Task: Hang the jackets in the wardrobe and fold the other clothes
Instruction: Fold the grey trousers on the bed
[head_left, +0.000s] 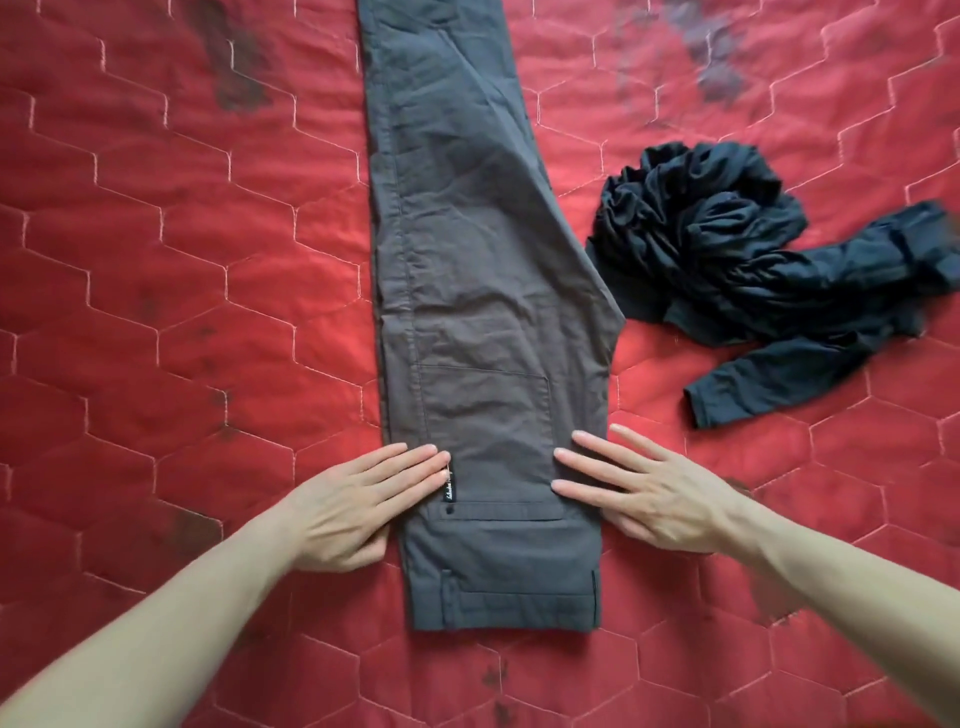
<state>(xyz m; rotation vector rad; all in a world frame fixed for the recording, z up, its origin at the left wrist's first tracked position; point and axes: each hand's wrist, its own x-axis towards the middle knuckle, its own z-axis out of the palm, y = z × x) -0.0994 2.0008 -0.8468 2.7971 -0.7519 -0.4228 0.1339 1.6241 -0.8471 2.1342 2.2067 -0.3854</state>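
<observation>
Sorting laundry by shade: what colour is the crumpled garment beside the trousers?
Dark navy, almost black; the crumpled garment shows best in the head view.

Trousers (483, 291): plain dark grey, faint brownish cast, small black label with white script at their 7 o'clock. Quilt (182, 260): red, pale stitched hexagon pattern, dark smudged blotches scattered, greyish-purple patch at 1 o'clock. Crumpled garment (727, 260) at 3 o'clock of the trousers: solid very dark navy, almost black, no print visible.
</observation>
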